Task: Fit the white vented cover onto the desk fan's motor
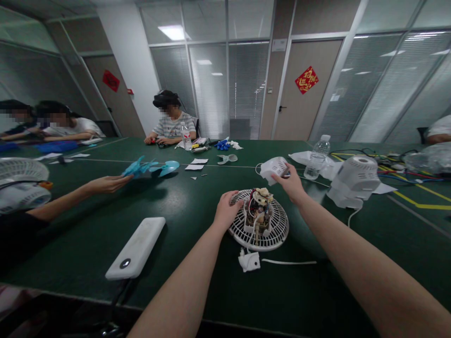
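Observation:
A round white fan grille (281, 230) lies on the green table with an exposed motor (260, 211) and its wires on top. My left hand (227, 210) grips the grille's left rim, thumb towards the motor. Above and behind the grille, my right hand (291, 180) holds a white slotted motor cover (273, 168) clear of the motor. In front of the grille lie a small white plastic part (249, 261) and a thin white strip (289, 262).
To the right stand a white fan housing (354, 180) and a water bottle (317, 157), with cables beyond. A white power bank (136, 249) lies at left. A co-worker's hand (114, 182) holds blue fan blades (137, 166). Another person (174, 124) sits across the table.

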Tool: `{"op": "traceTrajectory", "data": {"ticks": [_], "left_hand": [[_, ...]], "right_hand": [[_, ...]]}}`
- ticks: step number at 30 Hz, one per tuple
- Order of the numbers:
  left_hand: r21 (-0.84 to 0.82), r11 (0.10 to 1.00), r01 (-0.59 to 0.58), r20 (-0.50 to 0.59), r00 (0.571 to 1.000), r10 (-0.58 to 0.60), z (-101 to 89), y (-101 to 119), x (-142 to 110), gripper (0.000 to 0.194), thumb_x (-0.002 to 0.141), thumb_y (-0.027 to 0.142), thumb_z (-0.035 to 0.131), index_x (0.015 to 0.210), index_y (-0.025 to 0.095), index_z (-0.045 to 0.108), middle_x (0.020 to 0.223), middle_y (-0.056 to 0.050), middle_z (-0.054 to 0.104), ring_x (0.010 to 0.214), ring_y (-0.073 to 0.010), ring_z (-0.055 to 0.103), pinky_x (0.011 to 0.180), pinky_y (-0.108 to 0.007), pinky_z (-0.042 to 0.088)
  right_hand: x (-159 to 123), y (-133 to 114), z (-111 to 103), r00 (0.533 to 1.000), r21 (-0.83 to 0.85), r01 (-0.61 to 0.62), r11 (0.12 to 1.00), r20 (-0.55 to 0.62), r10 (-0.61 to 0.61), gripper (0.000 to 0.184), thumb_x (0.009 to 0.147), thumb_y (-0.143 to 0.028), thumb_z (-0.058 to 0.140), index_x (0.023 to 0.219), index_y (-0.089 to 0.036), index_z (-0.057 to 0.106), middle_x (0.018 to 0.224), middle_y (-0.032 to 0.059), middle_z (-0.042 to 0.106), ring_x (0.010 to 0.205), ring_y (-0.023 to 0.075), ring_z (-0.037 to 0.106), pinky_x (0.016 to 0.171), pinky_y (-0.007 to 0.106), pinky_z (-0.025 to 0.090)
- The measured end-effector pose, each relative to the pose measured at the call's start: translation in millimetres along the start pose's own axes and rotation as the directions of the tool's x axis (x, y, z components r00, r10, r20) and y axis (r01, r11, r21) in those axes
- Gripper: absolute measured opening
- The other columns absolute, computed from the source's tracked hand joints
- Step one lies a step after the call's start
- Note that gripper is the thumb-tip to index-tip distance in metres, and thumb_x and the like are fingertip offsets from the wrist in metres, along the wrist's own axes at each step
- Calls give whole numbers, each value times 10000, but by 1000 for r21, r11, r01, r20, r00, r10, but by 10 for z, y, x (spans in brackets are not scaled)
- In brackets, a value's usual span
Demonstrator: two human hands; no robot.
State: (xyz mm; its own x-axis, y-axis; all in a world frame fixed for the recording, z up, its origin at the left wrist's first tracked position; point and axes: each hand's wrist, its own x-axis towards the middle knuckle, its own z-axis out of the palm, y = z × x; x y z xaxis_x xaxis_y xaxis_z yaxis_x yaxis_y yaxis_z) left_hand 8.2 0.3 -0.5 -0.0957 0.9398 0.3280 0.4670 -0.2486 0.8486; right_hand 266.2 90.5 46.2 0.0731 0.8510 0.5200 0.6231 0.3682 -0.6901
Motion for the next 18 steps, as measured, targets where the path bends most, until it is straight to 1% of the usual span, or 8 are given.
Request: {"op": "traceTrajectory", "data": {"ticks": [3, 5, 6, 8, 10, 13, 16, 18], "left_hand": [[-24, 1000, 1, -30, 1000, -2, 20, -9, 2, 372, 800, 293, 656, 1165, 230, 628, 1236, -71, 571, 1155, -227, 552, 1044, -372, 407], [-30, 1000, 8, -39, 999, -9, 31, -3, -1, 373, 799, 293, 659, 1164, 227, 626, 1235, -74, 570, 1154, -226, 553, 1040, -369, 410], [-33, 999, 15, -41, 999, -16, 37, 5, -5, 372, 799, 295, 659, 1163, 227, 626, 1236, -74, 569, 1156, -226, 552, 1038, -367, 410], [-30, 999, 31, -55, 998, -32, 47, 25, -17, 366, 800, 304, 659, 1156, 227, 627, 1239, -76, 564, 1160, -223, 550, 1037, -362, 408], [-15, 999, 41, -70, 997, -42, 58, 42, -33, 358, 804, 313, 654, 1149, 220, 627, 1231, -80, 564, 1163, -221, 547, 1040, -357, 402], [14, 999, 48, -68, 997, -47, 70, 51, -55, 356, 819, 333, 635, 1153, 211, 623, 1220, -86, 565, 1167, -226, 542, 1045, -363, 395], [32, 998, 55, -49, 997, -53, 67, 45, -63, 369, 827, 354, 621, 1163, 203, 617, 1227, -92, 557, 1163, -236, 542, 1041, -376, 398], [52, 998, 43, -42, 998, -41, 55, 45, -59, 376, 827, 364, 619, 1166, 201, 614, 1234, -93, 550, 1171, -237, 539, 1049, -374, 392]], "right_hand": [[-249, -132, -350, 998, 147, -31, 989, -57, 39, 748, 836, -567, 546, 1426, -220, 246, 1340, 153, 469, 1090, 262, 597, 857, 416, 550], [-446, -261, -555, 993, 308, 3, 951, -110, 33, 719, 825, -534, 596, 1414, -269, 281, 1381, 121, 445, 1167, 272, 561, 904, 419, 535], [-545, -333, -638, 990, 356, 31, 934, -138, 20, 711, 821, -516, 614, 1410, -285, 289, 1394, 110, 437, 1206, 278, 534, 934, 431, 521], [-726, -483, -751, 986, 384, 70, 921, -166, -5, 719, 822, -493, 625, 1416, -296, 269, 1407, 108, 424, 1241, 289, 505, 973, 458, 497], [-870, -619, -786, 989, 363, 79, 929, -149, -26, 764, 817, -494, 627, 1427, -297, 211, 1410, 127, 409, 1205, 293, 535, 974, 472, 497], [-1007, -757, -721, 990, 309, 123, 943, -102, -96, 839, 782, -505, 656, 1424, -310, 152, 1428, 138, 371, 1158, 293, 566, 967, 469, 508], [-1085, -806, -603, 978, 275, 208, 939, -92, -190, 820, 765, -480, 687, 1400, -315, 197, 1443, 119, 348, 1222, 295, 515, 1007, 457, 483], [-1125, -805, -540, 971, 262, 236, 936, -85, -222, 786, 773, -468, 685, 1390, -313, 224, 1442, 110, 348, 1242, 291, 495, 1019, 454, 474]]}}
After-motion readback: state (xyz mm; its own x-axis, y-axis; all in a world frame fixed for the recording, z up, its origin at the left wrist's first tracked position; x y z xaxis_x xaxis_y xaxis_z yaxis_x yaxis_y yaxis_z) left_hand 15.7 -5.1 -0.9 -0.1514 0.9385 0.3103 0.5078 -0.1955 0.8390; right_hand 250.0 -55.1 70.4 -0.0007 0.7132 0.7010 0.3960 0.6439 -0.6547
